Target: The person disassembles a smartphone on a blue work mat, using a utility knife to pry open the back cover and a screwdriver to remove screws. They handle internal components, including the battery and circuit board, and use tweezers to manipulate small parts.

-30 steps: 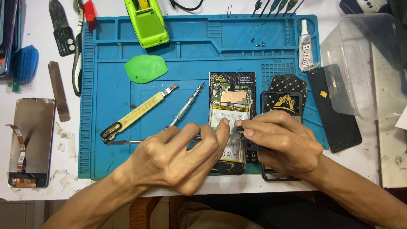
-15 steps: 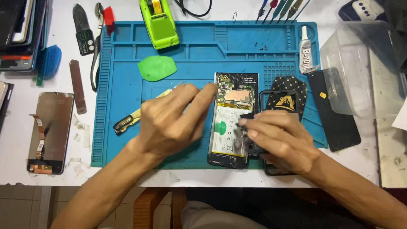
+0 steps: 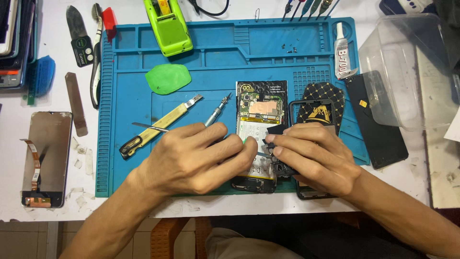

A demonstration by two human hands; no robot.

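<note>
Both hands meet over the opened phone [image 3: 261, 122] lying on the blue mat [image 3: 143, 76]. The left hand [image 3: 191, 160] has its fingers curled together, tips touching the phone's battery area; what it pinches is hidden. The right hand [image 3: 314, 158] pinches a small black part [image 3: 275, 132] against the phone's right edge. Just left of the grip lie a screwdriver [image 3: 218, 110], tweezers [image 3: 151, 127] and a yellow-handled tool [image 3: 160, 124] (the left wrist partly covers them). A black frame [image 3: 311, 108] sits under the right hand, a green pick [image 3: 167, 79] up-left.
</note>
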